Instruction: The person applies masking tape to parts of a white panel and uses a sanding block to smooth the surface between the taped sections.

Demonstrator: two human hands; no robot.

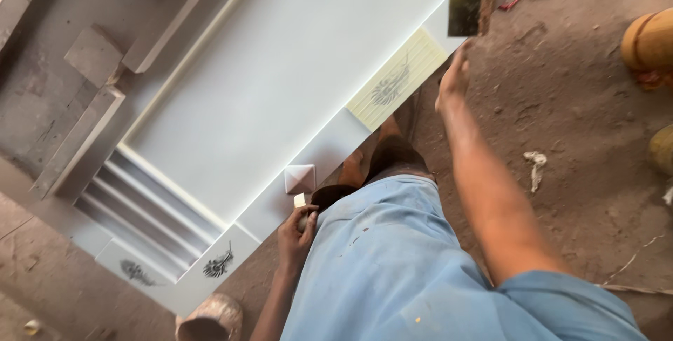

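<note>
Gripping a flat metal scraper (466, 14), right hand (454, 78); left hand (298, 232) pinching a pale lump (301, 202) beside the smooth white panel (294, 67).

The right hand (456, 78) reaches to the upper right on a straight arm; the left hand (298, 229) is curled shut at lower centre.

Small object in left hand (297, 232) mostly hidden by fingers (306, 216); door panel (280, 82) cut off top.

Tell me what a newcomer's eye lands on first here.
The big white panelled door lying flat fills the upper left, with a raised pyramid stud near its lower edge. The right hand lifts a flat scraper at top centre, while the left hand rests at the door's edge, on a small pale object.
</note>
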